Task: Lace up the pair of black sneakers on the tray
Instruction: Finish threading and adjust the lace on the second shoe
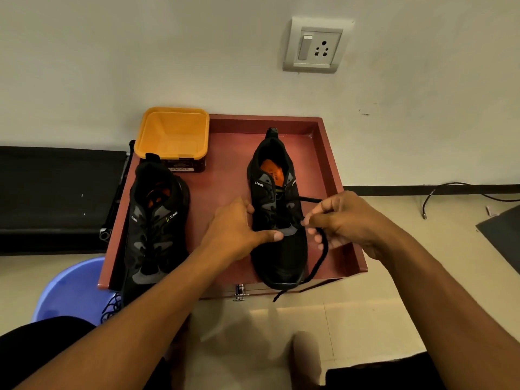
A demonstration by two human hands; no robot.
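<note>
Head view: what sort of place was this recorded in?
Probably an ordinary indoor room, home or small office, hard to say which: painted wall with a switch-and-socket plate, tiled floor with a loose cable, blue plastic tub beside the red tray.

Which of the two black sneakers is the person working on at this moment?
The sneaker on the right: left hand holds it, right hand pinches its lace. No hand holds the other sneaker.
</note>
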